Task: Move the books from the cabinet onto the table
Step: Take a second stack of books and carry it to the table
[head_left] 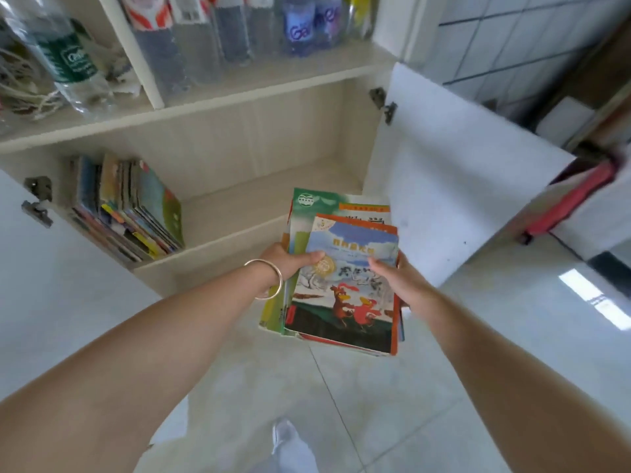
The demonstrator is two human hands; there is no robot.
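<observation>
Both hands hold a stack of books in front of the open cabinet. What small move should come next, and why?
Probably carry the stack of books away from the cabinet, toward the table. The left hand and right hand already grip it on both sides, clear of the shelf.

books in hand before the open cabinet (239, 138)
held stack (341, 285) lies between left hand (286, 259) and right hand (397, 278); remaining books (129, 209) lean inside at the left; bottles (191, 39) stand on the shelf above.
</observation>
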